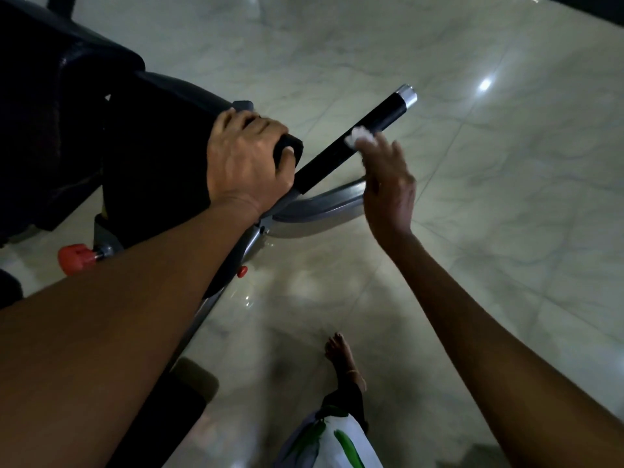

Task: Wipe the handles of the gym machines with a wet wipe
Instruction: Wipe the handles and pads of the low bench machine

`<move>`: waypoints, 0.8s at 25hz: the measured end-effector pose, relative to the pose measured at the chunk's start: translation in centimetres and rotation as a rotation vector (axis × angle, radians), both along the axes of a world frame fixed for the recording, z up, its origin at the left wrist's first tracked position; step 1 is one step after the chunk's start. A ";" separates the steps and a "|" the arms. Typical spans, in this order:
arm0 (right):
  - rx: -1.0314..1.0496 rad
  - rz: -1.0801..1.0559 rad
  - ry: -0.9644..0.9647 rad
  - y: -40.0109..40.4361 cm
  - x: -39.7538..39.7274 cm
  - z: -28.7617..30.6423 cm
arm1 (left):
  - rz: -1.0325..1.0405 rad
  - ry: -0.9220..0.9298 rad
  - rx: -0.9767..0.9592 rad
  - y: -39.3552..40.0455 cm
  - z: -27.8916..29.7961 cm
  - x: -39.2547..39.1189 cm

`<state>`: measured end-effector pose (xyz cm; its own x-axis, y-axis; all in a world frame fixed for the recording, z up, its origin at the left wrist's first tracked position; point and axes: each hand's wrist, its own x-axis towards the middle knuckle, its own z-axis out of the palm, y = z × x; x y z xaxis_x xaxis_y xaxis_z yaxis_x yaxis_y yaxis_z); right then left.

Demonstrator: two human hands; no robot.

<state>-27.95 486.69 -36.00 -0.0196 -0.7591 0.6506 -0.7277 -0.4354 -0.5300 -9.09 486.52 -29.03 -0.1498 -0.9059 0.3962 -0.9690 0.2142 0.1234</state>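
Black foam sleeves the handle [351, 143], a straight bar that ends in a chrome cap [407, 95] and runs up and to the right from the grey frame [324, 204] of the gym machine. The left hand [248, 160] is curled over the corner of the black seat pad [162, 136], thumb tucked under the edge; to my eye it is there to brace the body and steady the machine, not to clean. The right hand [388, 184] comes in from the right with its fingers nearly straight, and a small white wet wipe [359, 136] sits bunched at the fingertips, pressed against the foam about two thirds of the way up the handle. The blur hides whether the wipe is pinched or only pushed by flat fingers. A flat hand suits long strokes along the bar, though it covers just one side, so the far side probably needs a wrap-around pass.

Below, an orange adjustment knob [77, 258] juts from the frame, and a white and green bag [334, 440] hangs near a bare foot [341, 352] on the glossy marble floor [506, 231].
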 end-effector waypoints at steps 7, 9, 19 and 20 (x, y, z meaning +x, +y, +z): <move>0.224 -0.307 -0.366 -1.7 5.5 0.6 | -0.005 0.011 -0.009 0.1 -0.1 0.1; 0.227 -0.339 -0.371 -1.8 5.3 0.7 | -0.004 0.008 -0.005 0.1 -0.1 -0.1; 0.471 -0.246 -0.636 1.6 8.0 0.1 | 0.002 -0.008 0.004 0.2 -0.1 0.0; 0.474 -0.246 -0.697 1.5 7.9 0.0 | 0.003 -0.007 0.007 0.1 0.0 -0.1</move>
